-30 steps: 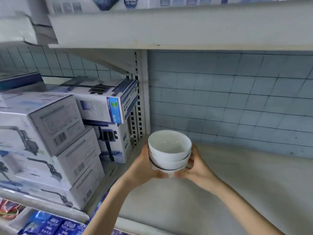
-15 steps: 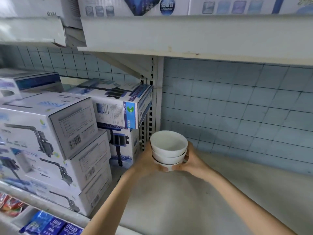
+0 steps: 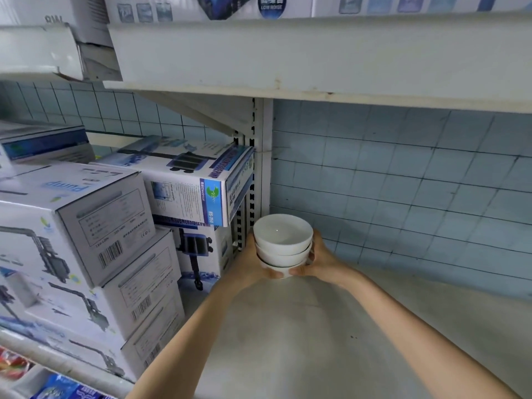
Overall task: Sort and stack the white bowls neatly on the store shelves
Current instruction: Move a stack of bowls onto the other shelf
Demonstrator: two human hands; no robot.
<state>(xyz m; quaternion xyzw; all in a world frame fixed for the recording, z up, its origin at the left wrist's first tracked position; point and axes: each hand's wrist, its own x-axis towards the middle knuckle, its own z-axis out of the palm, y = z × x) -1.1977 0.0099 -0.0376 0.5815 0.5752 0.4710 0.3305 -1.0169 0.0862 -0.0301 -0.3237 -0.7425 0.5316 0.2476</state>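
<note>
A single wide-angle camera rides on the person's head, facing forward and somewhat down into the bay of the shelf (image 3: 288,335), toward the tiled back wall (image 3: 403,182). It sits close in: the left hand (image 3: 247,266) and right hand (image 3: 324,262) meet mid-frame, the upper shelf (image 3: 316,53) spans the top, and boxes (image 3: 86,240) crowd the left.

Bowl stack (image 3: 283,243) (three nested) just right of the post (image 3: 260,168), near its foot, held between left hand (image 3: 247,266) and right hand (image 3: 322,260). Boxes (image 3: 86,240) piled left of post, top one touching it. Shelf (image 3: 316,326) runs right of post, under the stack; upper shelf (image 3: 316,56) above post; wall (image 3: 403,182) right of post, behind the stack.
</note>
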